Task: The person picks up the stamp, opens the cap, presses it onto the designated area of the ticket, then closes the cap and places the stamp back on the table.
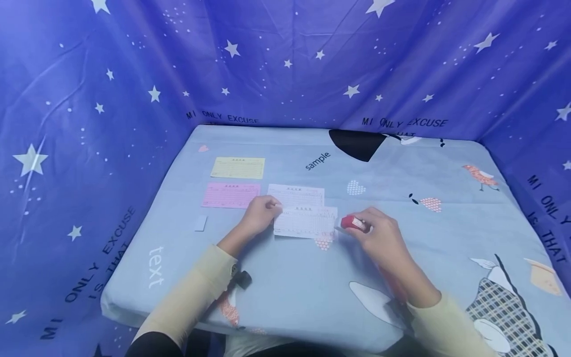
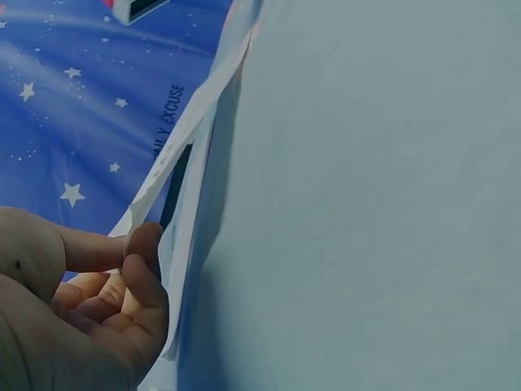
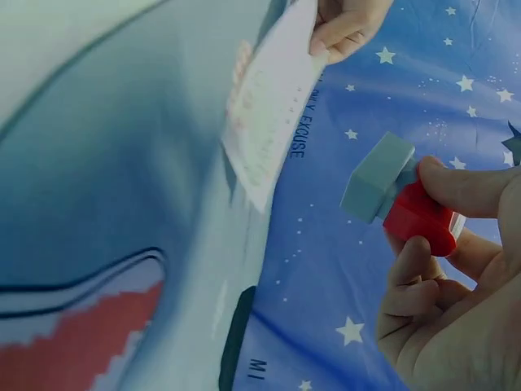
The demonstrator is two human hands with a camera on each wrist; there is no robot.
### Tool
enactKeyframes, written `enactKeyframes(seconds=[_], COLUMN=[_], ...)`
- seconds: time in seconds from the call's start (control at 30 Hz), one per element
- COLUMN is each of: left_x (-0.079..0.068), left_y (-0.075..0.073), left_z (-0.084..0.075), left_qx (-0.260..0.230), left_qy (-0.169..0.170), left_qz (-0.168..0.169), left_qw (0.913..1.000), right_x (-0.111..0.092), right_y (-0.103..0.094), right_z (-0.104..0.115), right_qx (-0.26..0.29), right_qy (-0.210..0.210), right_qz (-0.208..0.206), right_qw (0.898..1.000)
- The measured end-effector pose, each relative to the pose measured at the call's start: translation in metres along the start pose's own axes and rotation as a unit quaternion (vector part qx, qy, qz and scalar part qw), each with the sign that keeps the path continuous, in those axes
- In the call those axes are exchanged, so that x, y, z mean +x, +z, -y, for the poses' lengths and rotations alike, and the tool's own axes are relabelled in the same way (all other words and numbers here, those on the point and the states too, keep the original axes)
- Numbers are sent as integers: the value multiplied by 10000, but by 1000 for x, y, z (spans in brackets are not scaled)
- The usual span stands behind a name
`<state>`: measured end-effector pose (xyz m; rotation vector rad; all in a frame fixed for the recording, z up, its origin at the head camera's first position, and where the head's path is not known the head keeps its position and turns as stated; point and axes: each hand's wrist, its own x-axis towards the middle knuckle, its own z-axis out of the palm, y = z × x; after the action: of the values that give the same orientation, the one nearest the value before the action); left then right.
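My left hand (image 1: pixel 260 216) pinches the left edge of a white printed slip (image 1: pixel 301 224) between thumb and finger. In the left wrist view this slip (image 2: pixel 186 134) is seen nearly edge-on, raised off the cloth. To the right of the slip, my right hand (image 1: pixel 382 237) grips a red stamp (image 1: pixel 355 223) with a white label. The right wrist view shows the red stamp (image 3: pixel 421 220) with a grey block at its end, pointing toward the slip. Behind the held slip lies another white printed slip (image 1: pixel 296 192), partly covered by it.
A pink slip (image 1: pixel 229 195) and a yellow slip (image 1: pixel 238 168) lie to the left on the patterned bed-like surface (image 1: pixel 276 287). Near the left hand is a small pale rectangle (image 1: pixel 200 223). Blue star-printed curtains (image 1: pixel 285 64) enclose the surface at the back and sides.
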<state>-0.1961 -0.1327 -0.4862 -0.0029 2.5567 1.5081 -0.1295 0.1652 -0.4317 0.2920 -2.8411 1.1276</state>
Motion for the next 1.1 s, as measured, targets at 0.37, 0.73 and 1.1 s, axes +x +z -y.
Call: enactKeyframes(seconds=[0.37, 0.73, 1.1], left_x=[19, 47, 71], left_y=[-9, -15, -18], left_z=[-12, -19, -21], left_qx=[-280, -813, -408], left_qy=[33, 1, 10], left_qz=[-63, -152, -261], left_qw=[9996, 9966, 9988], right_x=[-4, -7, -10], right_y=[4, 4, 7], right_z=[-10, -18, -25], right_qx=[80, 85, 105], right_qy=[523, 612, 776], right_qz=[214, 221, 260], right_qw=[9984, 9978, 9966])
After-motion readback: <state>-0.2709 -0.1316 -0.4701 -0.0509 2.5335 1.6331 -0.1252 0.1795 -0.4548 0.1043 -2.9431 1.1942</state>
